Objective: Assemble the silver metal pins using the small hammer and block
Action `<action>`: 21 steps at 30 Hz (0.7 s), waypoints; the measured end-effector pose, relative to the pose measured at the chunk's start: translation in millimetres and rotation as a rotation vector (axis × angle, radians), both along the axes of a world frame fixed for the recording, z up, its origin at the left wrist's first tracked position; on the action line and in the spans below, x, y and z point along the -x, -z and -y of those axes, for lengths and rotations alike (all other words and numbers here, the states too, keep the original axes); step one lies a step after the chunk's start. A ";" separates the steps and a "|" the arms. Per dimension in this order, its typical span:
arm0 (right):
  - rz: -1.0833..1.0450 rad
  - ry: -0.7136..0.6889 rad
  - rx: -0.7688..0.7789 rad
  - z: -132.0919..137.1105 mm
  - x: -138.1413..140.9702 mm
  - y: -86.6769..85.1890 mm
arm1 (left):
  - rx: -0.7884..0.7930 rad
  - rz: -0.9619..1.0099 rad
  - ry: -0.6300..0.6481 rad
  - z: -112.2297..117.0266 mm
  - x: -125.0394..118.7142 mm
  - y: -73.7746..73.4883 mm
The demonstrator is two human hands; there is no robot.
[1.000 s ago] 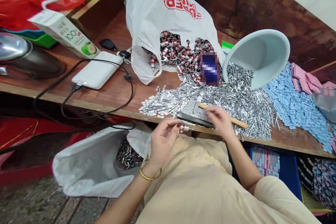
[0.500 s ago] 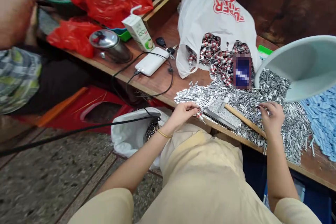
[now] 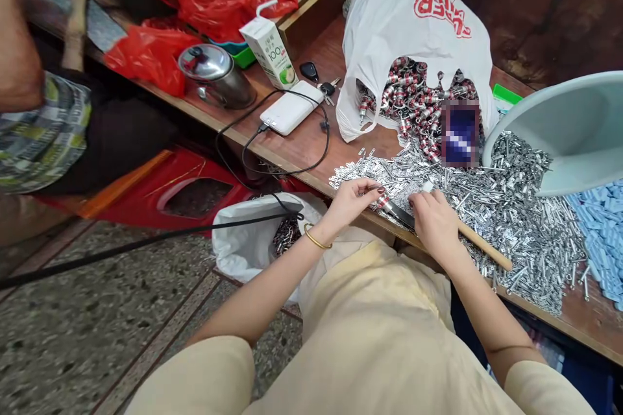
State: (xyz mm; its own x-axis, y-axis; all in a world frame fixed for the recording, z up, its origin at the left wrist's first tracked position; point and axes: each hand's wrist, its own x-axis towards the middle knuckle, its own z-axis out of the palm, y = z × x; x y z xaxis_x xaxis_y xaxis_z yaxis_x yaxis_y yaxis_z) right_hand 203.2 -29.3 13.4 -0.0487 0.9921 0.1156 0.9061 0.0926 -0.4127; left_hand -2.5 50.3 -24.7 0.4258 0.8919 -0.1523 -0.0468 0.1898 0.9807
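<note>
My left hand (image 3: 354,202) is closed in a pinch on a small red-and-silver metal fitting (image 3: 385,201), held over the bench's front edge. Close to its right, my right hand (image 3: 433,220) has its fingers curled together near the fitting's tip; whatever they pinch is hidden. Below and between the hands shows a dark metal bar (image 3: 403,215). A hammer with a wooden handle (image 3: 485,245) lies partly under my right hand. Loose silver pins and small plates (image 3: 516,227) are heaped around. More red-and-silver fittings (image 3: 413,94) spill from a white plastic bag (image 3: 384,26).
A tipped pale basin (image 3: 584,136) and blue pieces (image 3: 601,227) lie at right. At left are a power bank (image 3: 292,108) with a looped cable, keys (image 3: 328,87), a drink carton (image 3: 270,52) and a metal mug (image 3: 219,81). Another person's arm (image 3: 19,45) is at far left.
My right hand has moved left from above the pins to beside the fitting in my left hand. The view has shifted slightly. The other person's hand has drawn back to the left.
</note>
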 end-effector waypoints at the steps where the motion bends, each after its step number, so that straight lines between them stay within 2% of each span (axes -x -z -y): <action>1: 0.057 0.024 -0.040 1.4 2.6 0.6 | -0.032 -0.003 -0.054 5.7 -2.7 -2.3; 3: -0.012 0.041 -0.108 4.6 9.4 1.2 | -0.096 -0.011 -0.153 19.2 -9.9 -6.4; 6: -0.434 0.054 -0.080 11.2 22.5 2.9 | -0.198 0.007 -0.261 40.3 -20.7 -12.0; 8: -0.696 0.108 -0.029 16.4 29.6 4.6 | -0.247 0.014 -0.281 50.5 -23.8 -15.4; 10: -0.824 0.156 -0.024 21.1 32.5 4.5 | -0.281 -0.002 -0.263 55.3 -22.0 -18.9; 13: -0.826 0.129 -0.060 26.0 29.2 -2.6 | -0.358 -0.046 -0.208 54.9 -13.0 -25.4; 17: -0.736 0.022 -0.113 28.4 20.0 -18.7 | -0.534 -0.047 -0.140 49.9 -2.6 -35.3; 21: -0.780 -0.064 -0.075 29.8 13.2 -26.5 | -0.693 0.007 -0.060 45.2 2.7 -40.4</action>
